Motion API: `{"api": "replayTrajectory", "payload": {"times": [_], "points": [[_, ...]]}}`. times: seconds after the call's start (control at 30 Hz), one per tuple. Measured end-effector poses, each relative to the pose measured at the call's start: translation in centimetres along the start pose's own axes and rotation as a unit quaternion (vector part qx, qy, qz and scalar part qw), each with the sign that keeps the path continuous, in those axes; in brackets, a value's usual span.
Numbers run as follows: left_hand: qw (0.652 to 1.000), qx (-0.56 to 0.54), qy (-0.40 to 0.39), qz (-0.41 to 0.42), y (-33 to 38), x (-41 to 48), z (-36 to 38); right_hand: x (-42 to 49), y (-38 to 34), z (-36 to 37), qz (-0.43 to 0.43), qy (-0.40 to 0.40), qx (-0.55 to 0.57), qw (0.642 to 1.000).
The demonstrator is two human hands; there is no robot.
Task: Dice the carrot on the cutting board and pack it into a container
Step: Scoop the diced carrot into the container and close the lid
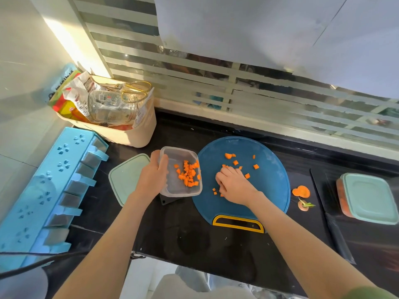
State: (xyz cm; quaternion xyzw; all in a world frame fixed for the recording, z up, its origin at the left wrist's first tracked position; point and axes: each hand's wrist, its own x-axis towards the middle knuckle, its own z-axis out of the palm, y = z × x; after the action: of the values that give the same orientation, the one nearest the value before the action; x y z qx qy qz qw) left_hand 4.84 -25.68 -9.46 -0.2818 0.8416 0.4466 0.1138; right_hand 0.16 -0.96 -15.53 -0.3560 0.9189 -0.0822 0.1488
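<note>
A cream bin (138, 134) stands at the back of the black counter (194, 240). It is full of wrappers (75, 93), with a glass jar (110, 108) and gold scissors (135, 91) on top. A blue rack (43, 186) of small drawers sits at the left. Behind is a striped window (237, 87).

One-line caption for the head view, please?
Left hand holds the clear container of diced carrot at the edge of the blue cutting board while the right hand curls over loose pieces.

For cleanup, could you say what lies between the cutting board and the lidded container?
Two carrot offcuts lie on the black counter, seen in the head view.
</note>
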Motion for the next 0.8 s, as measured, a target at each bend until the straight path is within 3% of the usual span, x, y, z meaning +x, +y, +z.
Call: {"api": "replayTrajectory", "payload": {"times": [0.23,0.33,0.43,0.63,0.7,0.8], "points": [[0.982,0.175,-0.010,0.077,3.2,-1.0,1.5,-2.8,1.3,-0.5,0.149,0.058,0.043,0.986],[0.967,0.232,0.001,0.104,4.7,-1.7,2.6,-2.9,0.7,-0.7,0.271,0.091,0.014,0.958],[0.953,0.284,0.023,0.105,5.9,-2.4,4.3,-3.4,-0.2,-1.2,0.364,0.096,0.141,0.916],[0.948,0.302,0.050,0.089,6.9,-3.5,6.8,-2.1,-1.4,-1.8,0.402,0.003,0.277,0.872],[0.950,0.296,0.054,0.088,7.0,-3.5,6.9,-1.6,-2.1,-2.4,0.374,0.020,0.340,0.863],[0.951,0.290,0.062,0.091,6.9,-3.7,7.0,-0.8,-3.5,-2.7,0.320,0.023,0.322,0.891]]}}
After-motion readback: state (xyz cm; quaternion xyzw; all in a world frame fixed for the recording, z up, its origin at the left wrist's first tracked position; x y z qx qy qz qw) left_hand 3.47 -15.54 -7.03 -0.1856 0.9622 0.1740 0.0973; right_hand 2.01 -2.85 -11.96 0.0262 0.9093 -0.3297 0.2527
